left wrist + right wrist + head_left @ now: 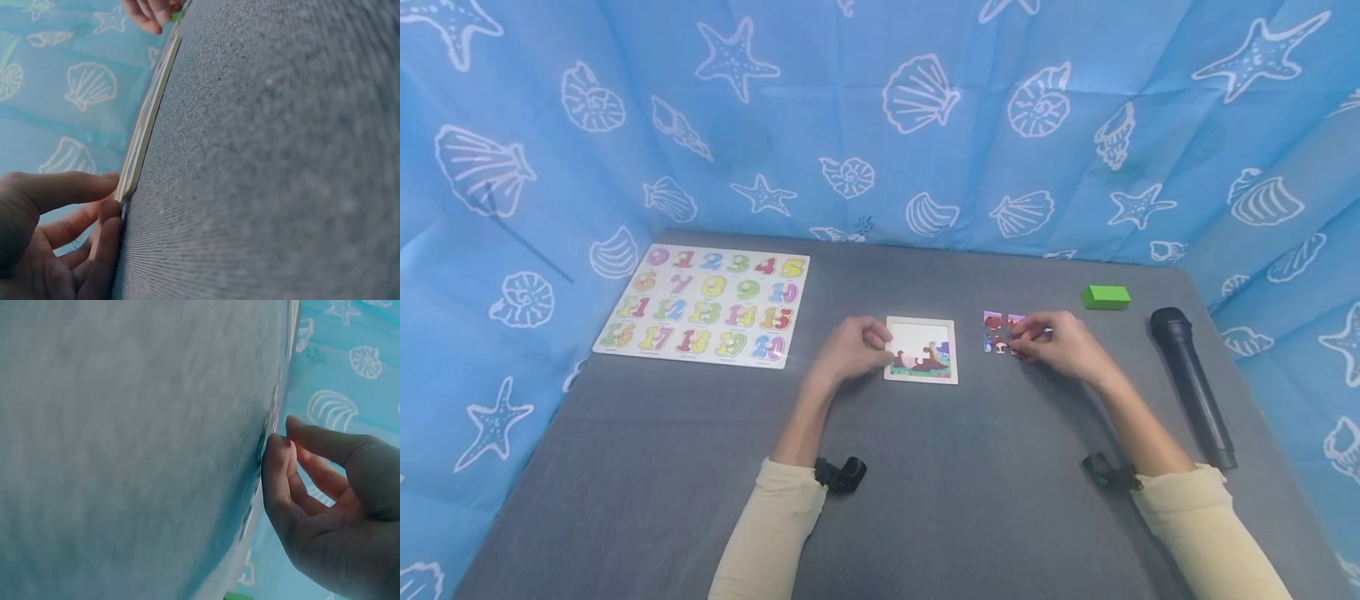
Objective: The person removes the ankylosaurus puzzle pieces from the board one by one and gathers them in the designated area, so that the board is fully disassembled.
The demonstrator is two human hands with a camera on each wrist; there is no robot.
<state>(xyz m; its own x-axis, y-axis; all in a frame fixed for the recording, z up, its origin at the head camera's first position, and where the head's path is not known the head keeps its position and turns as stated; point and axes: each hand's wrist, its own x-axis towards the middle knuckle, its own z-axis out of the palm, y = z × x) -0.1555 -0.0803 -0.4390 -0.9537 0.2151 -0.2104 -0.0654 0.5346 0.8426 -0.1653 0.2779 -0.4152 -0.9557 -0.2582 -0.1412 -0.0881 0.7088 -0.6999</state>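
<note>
A small square jigsaw tray (921,381) lies on the table, with pieces of a brown animal picture filling its lower part. My left hand (856,348) holds its left edge. The left wrist view shows the thumb above the tray's pale corner (129,184) and fingers at its side. To the tray's right lie several loose jigsaw pieces (992,322) with purple, red and blue print. My right hand (1056,340) is over the right-hand ones, its fingertips (275,445) down at the pieces and its thumb close by. I cannot tell whether a piece is between them.
A number puzzle board (700,307) lies at the left. Toward the back right stands a green block (1106,297), with a black microphone (1193,387) along the right side. A blue shell-print curtain (880,125) hangs behind the grey table (917,500).
</note>
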